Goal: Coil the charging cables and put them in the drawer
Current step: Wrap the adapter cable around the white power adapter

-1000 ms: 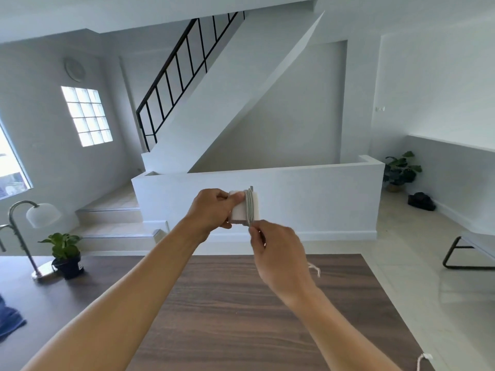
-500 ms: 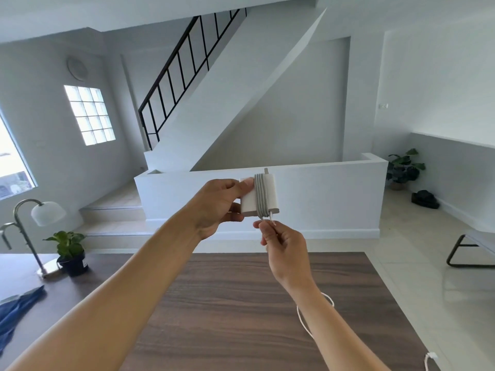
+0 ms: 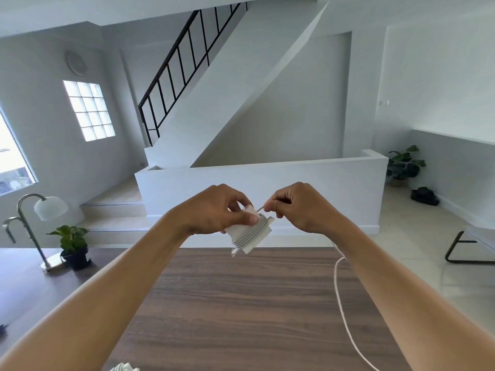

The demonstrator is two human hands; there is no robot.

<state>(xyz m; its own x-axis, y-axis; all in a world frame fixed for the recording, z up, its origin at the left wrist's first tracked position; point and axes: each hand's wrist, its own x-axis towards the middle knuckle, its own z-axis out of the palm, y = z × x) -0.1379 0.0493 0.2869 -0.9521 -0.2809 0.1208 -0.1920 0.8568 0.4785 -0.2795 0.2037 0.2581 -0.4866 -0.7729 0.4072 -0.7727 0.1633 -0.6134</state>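
Above table far edge | left hand grips adapter | right hand pinches cable | slack hangs along table's right side

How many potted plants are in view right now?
2: left plant on the table beside the lamp; right plant on the floor.

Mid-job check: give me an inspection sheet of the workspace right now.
Surface: dark wood-grain table.
Job's things: white charger brick with cable wound round it, held above the table; no drawer seen.
Clutter: desk lamp and small potted plant at the table's left; white object cut off at bottom edge.
Hands: left hand grips the brick; right hand pinches the cable beside it.
Cables: loose end trails below the right hand across the table's right side.
Surroundings: staircase with black railing, floor plant, black-framed seat at right.
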